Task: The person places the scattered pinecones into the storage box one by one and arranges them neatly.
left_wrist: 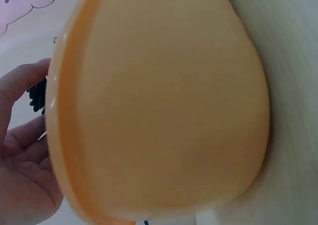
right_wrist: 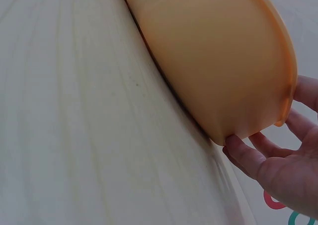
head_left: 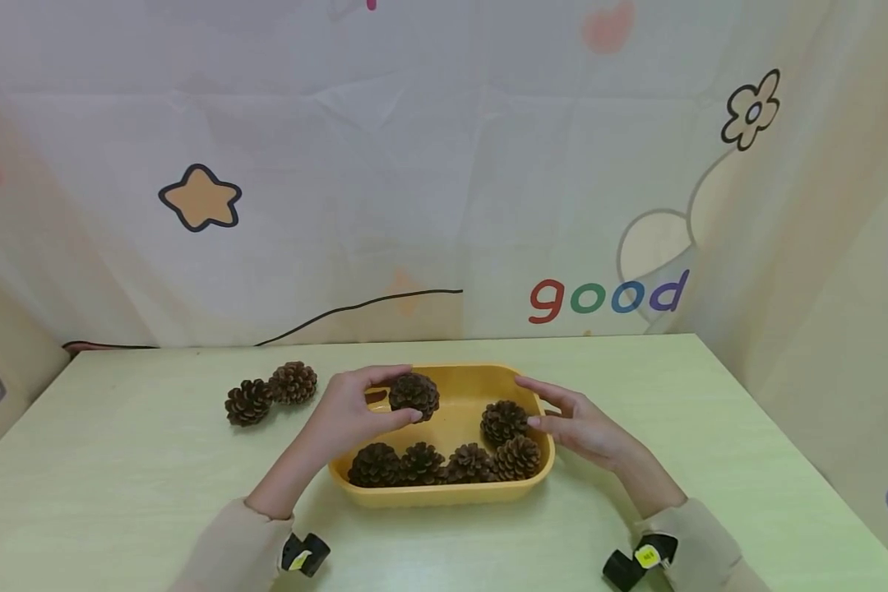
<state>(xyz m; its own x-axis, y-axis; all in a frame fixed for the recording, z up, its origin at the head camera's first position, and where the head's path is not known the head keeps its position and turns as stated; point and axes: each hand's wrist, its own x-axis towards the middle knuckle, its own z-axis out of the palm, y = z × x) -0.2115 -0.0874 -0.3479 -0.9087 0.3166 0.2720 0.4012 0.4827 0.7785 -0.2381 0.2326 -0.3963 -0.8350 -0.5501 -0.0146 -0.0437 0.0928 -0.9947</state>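
My left hand (head_left: 355, 415) holds a brown pine cone (head_left: 414, 396) between thumb and fingers, over the left end of a yellow plastic basin (head_left: 444, 496). In the left wrist view, the basin's side (left_wrist: 164, 101) hides most of that pine cone (left_wrist: 37, 96). My right hand (head_left: 580, 426) grips the basin's right end, thumb at the rim and fingers against the outer side, as the right wrist view shows with the fingers (right_wrist: 246, 155) low on the wall. Inside the basin, several pine cones (head_left: 470, 464) lie along the near side, with another pine cone (head_left: 504, 423) behind them at the right.
Two pine cones, a darker one (head_left: 248, 403) and a lighter one (head_left: 293, 383), lie side by side on the pale green table (head_left: 155, 460), left of the basin. A printed cloth (head_left: 444, 205) hangs behind the table's far edge.
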